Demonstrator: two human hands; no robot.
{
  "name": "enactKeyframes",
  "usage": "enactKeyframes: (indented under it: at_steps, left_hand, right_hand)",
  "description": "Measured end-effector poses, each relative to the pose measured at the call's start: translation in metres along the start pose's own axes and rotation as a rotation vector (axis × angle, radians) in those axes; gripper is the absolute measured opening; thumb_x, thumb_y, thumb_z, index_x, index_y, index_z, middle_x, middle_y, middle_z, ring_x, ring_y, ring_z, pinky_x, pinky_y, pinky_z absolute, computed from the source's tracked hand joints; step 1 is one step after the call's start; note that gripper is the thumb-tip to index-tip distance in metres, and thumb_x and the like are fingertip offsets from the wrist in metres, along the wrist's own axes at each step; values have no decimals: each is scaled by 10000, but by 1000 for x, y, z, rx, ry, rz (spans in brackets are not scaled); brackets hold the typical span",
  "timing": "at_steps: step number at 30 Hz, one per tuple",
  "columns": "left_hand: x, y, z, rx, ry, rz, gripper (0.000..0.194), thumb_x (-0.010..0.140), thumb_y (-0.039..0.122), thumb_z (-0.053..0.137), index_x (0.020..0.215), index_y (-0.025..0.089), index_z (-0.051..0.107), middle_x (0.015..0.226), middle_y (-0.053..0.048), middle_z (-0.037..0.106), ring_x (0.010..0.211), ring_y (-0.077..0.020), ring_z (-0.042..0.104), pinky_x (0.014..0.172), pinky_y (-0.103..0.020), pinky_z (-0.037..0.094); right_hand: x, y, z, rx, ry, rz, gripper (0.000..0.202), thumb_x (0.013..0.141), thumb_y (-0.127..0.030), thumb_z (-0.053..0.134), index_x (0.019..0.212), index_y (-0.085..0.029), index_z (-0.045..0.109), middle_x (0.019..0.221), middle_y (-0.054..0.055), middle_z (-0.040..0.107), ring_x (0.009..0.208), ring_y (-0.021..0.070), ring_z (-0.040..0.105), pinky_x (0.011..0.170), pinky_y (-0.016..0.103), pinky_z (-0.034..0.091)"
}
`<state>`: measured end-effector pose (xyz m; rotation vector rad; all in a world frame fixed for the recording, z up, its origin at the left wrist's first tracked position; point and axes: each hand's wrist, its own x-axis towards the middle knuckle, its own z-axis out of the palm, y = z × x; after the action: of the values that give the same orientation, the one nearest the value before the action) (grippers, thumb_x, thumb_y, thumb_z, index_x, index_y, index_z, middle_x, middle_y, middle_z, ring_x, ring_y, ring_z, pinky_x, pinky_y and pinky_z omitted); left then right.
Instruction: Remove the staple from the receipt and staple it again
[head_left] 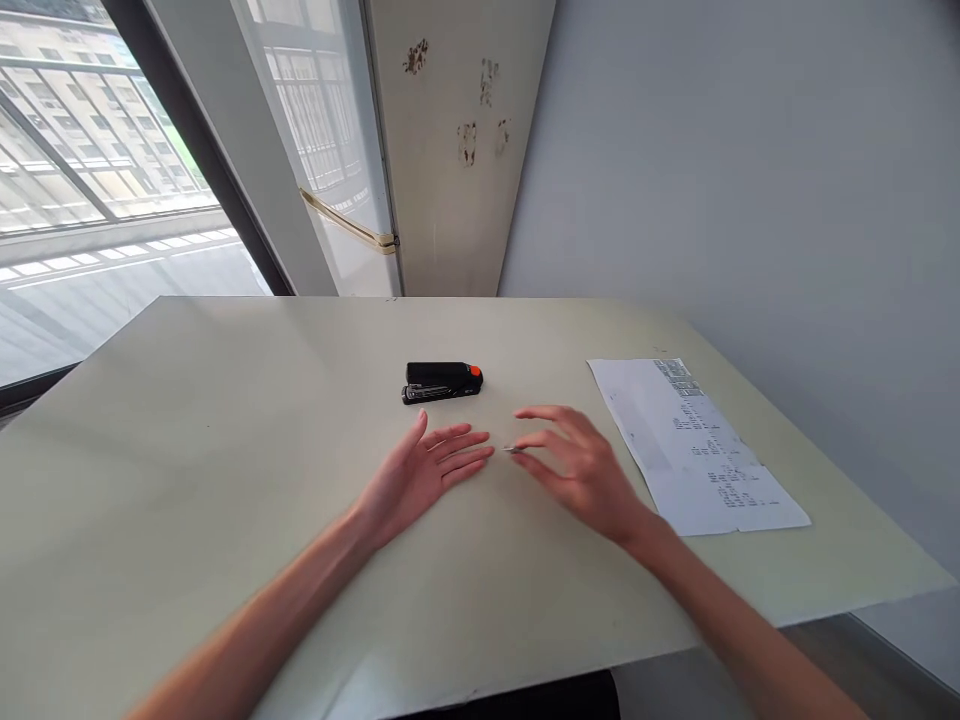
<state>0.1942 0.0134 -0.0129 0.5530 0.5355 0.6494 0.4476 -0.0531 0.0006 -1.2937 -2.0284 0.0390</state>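
Far left there's a dark window frame [199, 148], bright daylight, and a railing [56, 156] outside. Next to that is a glossy white door [322, 110], fridge-looking, with a gold handle [349, 222], and its pale side panel has a few brown, rusty-looking patches [415, 57]. Then it's just plain bluish-grey wall [712, 180] all the way right. The table [225, 400] is a big off-white one filling most of the view, pretty smooth, with soft shadows over its left half and a few tiny marks near the far edge.

On to the hands. The left hand [431, 465] is palm up, tilted a bit, thumb sticking up away from the others and the four fingers stretched out loosely with small gaps. It's not gripping anything. A black stapler [442, 382] with an orange bit on its right end sits just beyond those fingers, not touched by either hand. Right hand [581, 465] has thumb and a finger pinching a small metallic piece [511, 449], way too small to say what exactly, just off the left fingertips. Its upper fingers are lifted and spread apart. Right of that, a printed sheet of paper [667, 440] lies flat on the table, near the wall side.
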Motion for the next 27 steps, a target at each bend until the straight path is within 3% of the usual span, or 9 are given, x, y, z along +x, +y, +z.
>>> enactKeyframes:
  at_steps: [3, 7, 10, 14, 18, 21, 24, 27]
  left_hand:
    - [4, 5, -2, -21, 67, 52, 498, 1059, 527, 553, 1182, 84, 744, 1499, -216, 615, 1441, -370, 550, 1280, -482, 363]
    - [10, 18, -2, -8, 182, 151, 427, 1066, 458, 560, 1175, 83, 734, 1504, -223, 607, 1436, -347, 563, 1254, -437, 429]
    - [13, 27, -1, -14, 239, 190, 439, 1062, 457, 564, 1251, 82, 691, 1481, -242, 618, 1422, -338, 580, 1220, -435, 480]
    - [15, 33, -2, -30, 256, 200, 540, 1051, 502, 560, 1359, 62, 616, 1488, -282, 595, 1433, -353, 565, 1205, -446, 497]
    - [18, 37, -7, 9, 235, 210, 541, 1060, 515, 526, 1381, 92, 631, 1558, -239, 547, 1455, -364, 538, 1220, -469, 477]
    - [21, 42, -12, 72, 214, 211, 534, 1066, 541, 498, 1338, 122, 689, 1585, -199, 532, 1461, -376, 527, 1227, -496, 463]
    - [22, 49, -20, 151, 196, 221, 517, 1065, 547, 507, 1226, 123, 755, 1577, -179, 548, 1446, -395, 539, 1215, -506, 472]
    - [20, 59, -33, 285, 176, 271, 454, 1030, 522, 610, 1181, 127, 777, 1560, -176, 567, 1419, -406, 561, 1172, -497, 512]
  right_hand:
    - [-32, 53, -45, -147, 99, 228, 165, 1037, -396, 609, 1036, -285, 730, 1128, 37, 792, 1029, 250, 743, 935, 423, 570]
    - [-89, 141, -110, -446, 187, 599, 277, 1002, -502, 602, 956, -265, 737, 996, 94, 814, 740, 259, 726, 644, 398, 500]
    - [-128, 195, -145, -590, 168, 679, 309, 972, -536, 618, 873, -270, 739, 889, 141, 796, 639, 278, 668, 529, 390, 387]
    - [-156, 236, -162, -662, 199, 639, 397, 944, -596, 611, 758, -265, 729, 823, 164, 754, 527, 237, 549, 476, 363, 271]
    - [-161, 251, -165, -661, 225, 642, 485, 932, -657, 575, 729, -246, 734, 825, 164, 739, 532, 224, 524, 479, 344, 257]
    - [-158, 247, -167, -620, 182, 696, 415, 906, -623, 649, 782, -244, 768, 864, 170, 755, 584, 251, 589, 479, 351, 286]
    - [-152, 229, -163, -618, 200, 733, 306, 905, -545, 695, 852, -254, 774, 905, 168, 771, 661, 290, 654, 495, 374, 332]
    - [-137, 194, -144, -558, 265, 713, 218, 962, -444, 638, 913, -261, 747, 986, 155, 789, 720, 296, 696, 586, 426, 447]
